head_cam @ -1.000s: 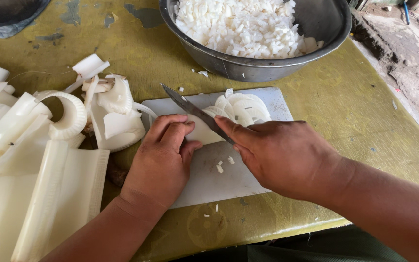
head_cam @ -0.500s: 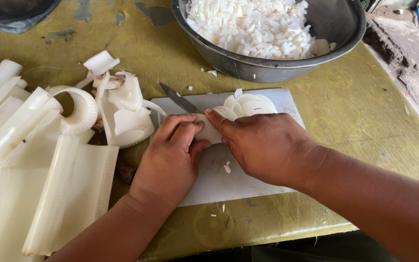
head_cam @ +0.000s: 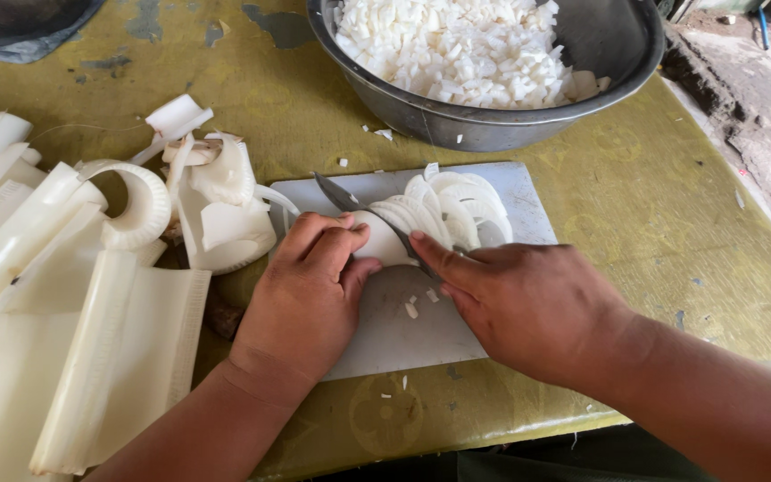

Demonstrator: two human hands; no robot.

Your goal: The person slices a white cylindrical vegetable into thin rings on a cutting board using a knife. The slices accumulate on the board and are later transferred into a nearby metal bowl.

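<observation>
Head cam, only view. Count first: 1 white cutting board point(head_cam: 421, 335), 1 knife point(head_cam: 350, 203), 1 metal bowl point(head_cam: 617, 49) at 12 o'clock off the board, 1 white stem piece point(head_cam: 378, 241) being cut. Fanned slices point(head_cam: 457, 210) on the board's far half at approx 1 o'clock from your hands; they overlap, so no exact count, prob. six or more. Loose bits on the board, a few; diced white pieces point(head_cam: 457, 54) in the bowl, too many to count. At 9 o'clock, a heap of pale peeled strips point(head_cam: 91, 357), roughly ten, plus 1 curled ring-shaped piece point(head_cam: 140, 210) and some curled scraps point(head_cam: 225, 192) at 10 o'clock.

Your left hand point(head_cam: 310, 295): fingers curled, tips pressing down on the stem piece near the board's centre-left. Not a full fist, a half-bent claw, thumb tucked alongside toward 3 o'clock.

Your right hand point(head_cam: 528, 308): wrapped round the knife handle, which is hidden under the palm; index finger stretched along the blade's back toward 10 o'clock. Blade runs from the hand up-left, tip at approx 10 o'clock near the board's far-left corner, edge down betw. the stem piece and the slices, touching the stem piece right beside your left fingertips.

Board lies on a yellow-green table cover point(head_cam: 653, 196), w/ the bowl just beyond its far edge.
</observation>
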